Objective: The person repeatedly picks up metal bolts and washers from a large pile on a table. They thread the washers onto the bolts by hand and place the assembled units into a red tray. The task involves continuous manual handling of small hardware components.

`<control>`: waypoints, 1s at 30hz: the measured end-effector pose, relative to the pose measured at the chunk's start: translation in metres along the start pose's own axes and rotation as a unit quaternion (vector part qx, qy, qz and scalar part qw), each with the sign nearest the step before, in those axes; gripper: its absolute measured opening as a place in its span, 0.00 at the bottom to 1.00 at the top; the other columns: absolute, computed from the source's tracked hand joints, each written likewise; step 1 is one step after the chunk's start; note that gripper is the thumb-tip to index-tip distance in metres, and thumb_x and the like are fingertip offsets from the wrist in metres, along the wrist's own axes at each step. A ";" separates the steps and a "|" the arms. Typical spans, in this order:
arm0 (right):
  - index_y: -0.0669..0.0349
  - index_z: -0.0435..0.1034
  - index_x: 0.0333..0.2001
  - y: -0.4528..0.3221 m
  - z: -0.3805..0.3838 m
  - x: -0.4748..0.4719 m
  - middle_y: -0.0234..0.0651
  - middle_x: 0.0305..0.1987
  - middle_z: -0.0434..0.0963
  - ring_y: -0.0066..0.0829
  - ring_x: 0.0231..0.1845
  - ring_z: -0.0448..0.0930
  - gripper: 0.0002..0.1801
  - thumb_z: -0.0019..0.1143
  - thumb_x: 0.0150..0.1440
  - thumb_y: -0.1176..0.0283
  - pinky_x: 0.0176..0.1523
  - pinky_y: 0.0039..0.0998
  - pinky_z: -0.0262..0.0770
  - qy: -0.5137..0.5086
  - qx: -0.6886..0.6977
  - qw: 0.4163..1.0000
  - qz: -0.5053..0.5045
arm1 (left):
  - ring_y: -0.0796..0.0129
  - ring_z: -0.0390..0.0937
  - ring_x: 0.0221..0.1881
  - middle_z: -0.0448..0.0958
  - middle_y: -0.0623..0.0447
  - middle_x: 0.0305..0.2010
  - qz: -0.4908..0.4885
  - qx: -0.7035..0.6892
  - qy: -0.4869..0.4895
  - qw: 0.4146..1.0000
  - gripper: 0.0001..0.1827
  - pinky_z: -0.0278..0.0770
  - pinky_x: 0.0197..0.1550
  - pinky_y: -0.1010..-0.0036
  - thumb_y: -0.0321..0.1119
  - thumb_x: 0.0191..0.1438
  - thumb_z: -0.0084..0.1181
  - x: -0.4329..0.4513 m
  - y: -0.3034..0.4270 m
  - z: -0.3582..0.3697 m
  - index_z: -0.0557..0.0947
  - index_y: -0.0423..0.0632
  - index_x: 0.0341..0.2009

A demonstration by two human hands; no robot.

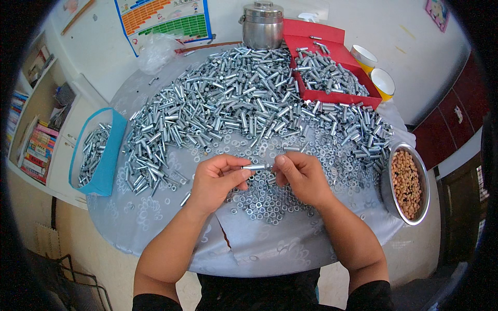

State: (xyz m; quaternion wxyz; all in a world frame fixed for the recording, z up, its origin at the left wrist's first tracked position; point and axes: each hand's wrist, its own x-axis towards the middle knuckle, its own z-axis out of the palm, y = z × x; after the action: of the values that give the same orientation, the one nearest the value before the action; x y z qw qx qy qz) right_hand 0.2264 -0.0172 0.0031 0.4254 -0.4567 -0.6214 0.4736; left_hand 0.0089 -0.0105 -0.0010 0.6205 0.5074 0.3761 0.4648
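Observation:
A shiny metal sleeve anchor (255,167) lies level between my two hands. My left hand (218,179) pinches its left end between thumb and fingers. At the other end, the curled fingertips of my right hand (297,173) close around the threaded tip, partly hiding it. Below my hands spreads a loose layer of flat washers and hex nuts (262,206). Beyond them rises a broad heap of metal sleeves and bolts (218,101).
A red box (338,98) full of anchors stands at the back right, near a steel pot (263,29). A blue fabric bin (113,155) holds bolts at left. A steel bowl of peanuts (426,194) sits at the right edge. The grey tablecloth (272,252) has a tear in front.

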 end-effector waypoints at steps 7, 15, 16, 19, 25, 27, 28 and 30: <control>0.65 0.73 0.39 -0.001 -0.003 0.000 0.27 0.27 0.75 0.15 0.27 0.72 0.10 0.56 0.58 0.69 0.32 0.20 0.70 -0.030 0.023 0.997 0.065 | 0.72 0.76 0.25 0.81 0.47 0.34 -0.006 -0.002 -0.001 1.000 0.10 0.76 0.28 0.79 0.22 0.51 0.59 0.001 -0.003 0.001 0.80 0.39 0.40; 0.65 0.73 0.40 0.003 -0.004 0.000 0.27 0.28 0.76 0.16 0.28 0.73 0.10 0.60 0.56 0.71 0.33 0.20 0.71 -0.076 -0.008 0.997 0.033 | 0.72 0.76 0.25 0.81 0.47 0.34 0.009 0.014 -0.012 1.000 0.10 0.76 0.29 0.79 0.22 0.51 0.59 0.000 -0.003 0.000 0.80 0.39 0.40; 0.65 0.73 0.39 0.003 -0.003 0.000 0.27 0.28 0.76 0.16 0.27 0.73 0.10 0.59 0.56 0.71 0.33 0.21 0.71 -0.059 0.040 0.997 0.034 | 0.72 0.76 0.26 0.81 0.47 0.34 0.011 0.012 -0.012 1.000 0.10 0.76 0.29 0.79 0.22 0.51 0.59 0.001 -0.003 0.000 0.80 0.39 0.40; 0.66 0.72 0.36 0.002 0.005 0.000 0.28 0.26 0.76 0.16 0.27 0.74 0.09 0.57 0.58 0.70 0.32 0.20 0.71 -0.014 0.106 0.994 -0.001 | 0.72 0.76 0.26 0.81 0.48 0.34 0.013 0.005 -0.010 1.000 0.10 0.76 0.30 0.79 0.23 0.51 0.60 0.001 -0.003 0.000 0.80 0.39 0.40; 0.67 0.71 0.32 -0.003 0.001 -0.001 0.30 0.24 0.75 0.17 0.25 0.74 0.11 0.53 0.61 0.69 0.30 0.20 0.71 -0.046 0.066 0.997 0.021 | 0.73 0.76 0.27 0.81 0.49 0.33 0.012 0.022 -0.016 1.000 0.10 0.76 0.31 0.79 0.22 0.50 0.60 0.000 0.000 0.002 0.80 0.39 0.40; 0.67 0.71 0.32 -0.002 0.002 -0.001 0.30 0.23 0.75 0.17 0.25 0.74 0.11 0.54 0.61 0.69 0.30 0.20 0.70 -0.043 0.079 0.995 0.043 | 0.73 0.77 0.27 0.81 0.49 0.33 0.013 0.044 -0.018 0.999 0.10 0.76 0.32 0.79 0.22 0.50 0.60 -0.001 0.000 0.001 0.80 0.39 0.40; 0.67 0.71 0.32 -0.002 0.002 -0.001 0.30 0.24 0.75 0.17 0.25 0.74 0.11 0.53 0.61 0.69 0.29 0.20 0.70 -0.044 0.075 0.995 0.049 | 0.73 0.77 0.27 0.81 0.50 0.33 0.012 0.047 -0.019 0.999 0.11 0.76 0.32 0.79 0.22 0.50 0.60 -0.001 0.000 0.001 0.80 0.39 0.40; 0.67 0.71 0.32 -0.001 0.003 -0.001 0.30 0.24 0.75 0.17 0.25 0.74 0.11 0.53 0.61 0.69 0.29 0.20 0.71 -0.046 0.069 0.995 0.061 | 0.73 0.77 0.28 0.81 0.51 0.33 0.010 0.053 -0.021 0.998 0.11 0.76 0.33 0.79 0.22 0.50 0.60 -0.002 -0.001 0.001 0.80 0.39 0.40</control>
State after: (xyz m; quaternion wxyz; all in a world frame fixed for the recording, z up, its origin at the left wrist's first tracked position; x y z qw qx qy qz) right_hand 0.2240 -0.0193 0.0038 0.3972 -0.4415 -0.5772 0.5605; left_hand 0.0094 -0.0133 -0.0014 0.5958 0.5528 0.3826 0.4395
